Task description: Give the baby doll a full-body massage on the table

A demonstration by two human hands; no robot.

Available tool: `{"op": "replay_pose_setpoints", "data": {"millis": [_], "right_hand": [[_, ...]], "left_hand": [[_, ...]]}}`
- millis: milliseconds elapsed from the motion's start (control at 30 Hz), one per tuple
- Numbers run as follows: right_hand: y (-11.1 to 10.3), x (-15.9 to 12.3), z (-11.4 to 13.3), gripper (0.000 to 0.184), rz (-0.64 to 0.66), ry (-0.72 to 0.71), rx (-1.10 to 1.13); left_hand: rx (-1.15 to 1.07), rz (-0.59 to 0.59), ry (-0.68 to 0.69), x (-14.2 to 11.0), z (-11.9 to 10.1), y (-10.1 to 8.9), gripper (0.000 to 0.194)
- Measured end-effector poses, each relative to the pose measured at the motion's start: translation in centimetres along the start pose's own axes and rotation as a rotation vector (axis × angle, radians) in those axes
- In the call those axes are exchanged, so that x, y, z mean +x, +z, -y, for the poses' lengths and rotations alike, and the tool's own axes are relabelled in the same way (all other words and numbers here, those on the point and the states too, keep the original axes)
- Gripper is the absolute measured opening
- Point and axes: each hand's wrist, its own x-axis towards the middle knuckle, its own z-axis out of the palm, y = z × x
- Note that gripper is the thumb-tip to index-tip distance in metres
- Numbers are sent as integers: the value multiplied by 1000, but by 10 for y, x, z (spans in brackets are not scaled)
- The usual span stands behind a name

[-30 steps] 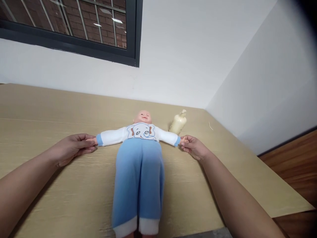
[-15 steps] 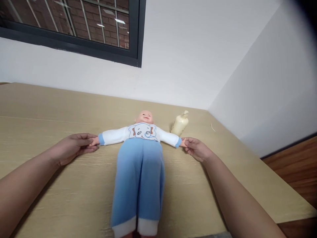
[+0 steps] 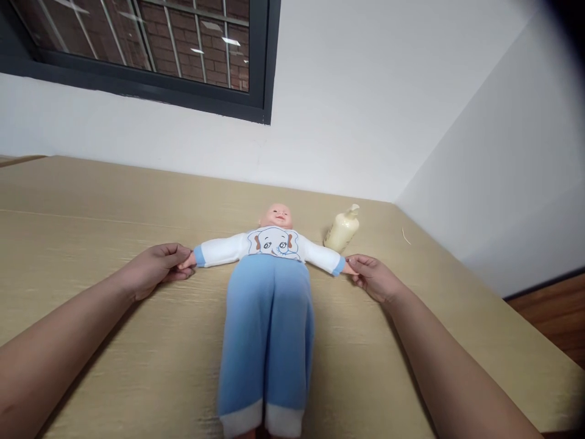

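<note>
A baby doll (image 3: 269, 292) lies on its back on the wooden table (image 3: 137, 366), its head toward the wall and its feet cut off by the lower edge of the view. It wears a white top with an elephant face and blue trousers with white cuffs. Both its arms are stretched out sideways. My left hand (image 3: 159, 268) is closed around the doll's hand on the left. On the other side, my right hand (image 3: 373, 275) pinches the doll's other hand between thumb and fingers. Close behind that arm stands a cream pump bottle (image 3: 342, 230).
A thin pale strip (image 3: 406, 235) lies on the table at the right. White walls (image 3: 347, 110) meet in a corner behind the table. A dark-framed window (image 3: 183, 79) is at the upper left, and brown wood panelling (image 3: 553, 305) shows past the right edge.
The whole scene has shifted to the right in view as the camera turned slightly left. Both hands keep their hold on the doll's hands, and the doll's arms stay spread.
</note>
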Motion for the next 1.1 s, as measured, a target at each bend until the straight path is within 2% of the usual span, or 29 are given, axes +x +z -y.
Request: {"op": "replay_pose_setpoints", "data": {"millis": [67, 300, 667, 833, 1100], "right_hand": [[-1, -1, 1, 41, 13, 5, 0], [-10, -6, 6, 39, 149, 48, 21], [1, -1, 2, 34, 15, -6, -104], [-3, 0, 1, 39, 37, 13, -76], [-13, -1, 3, 43, 112, 38, -29]], "left_hand": [[-24, 26, -39, 3, 3, -5, 26], [-91, 99, -79, 10, 9, -22, 41], [-55, 99, -23, 8, 10, -16, 31], [-108, 80, -69, 7, 8, -19, 33], [-179, 133, -73, 8, 8, -26, 37]]}}
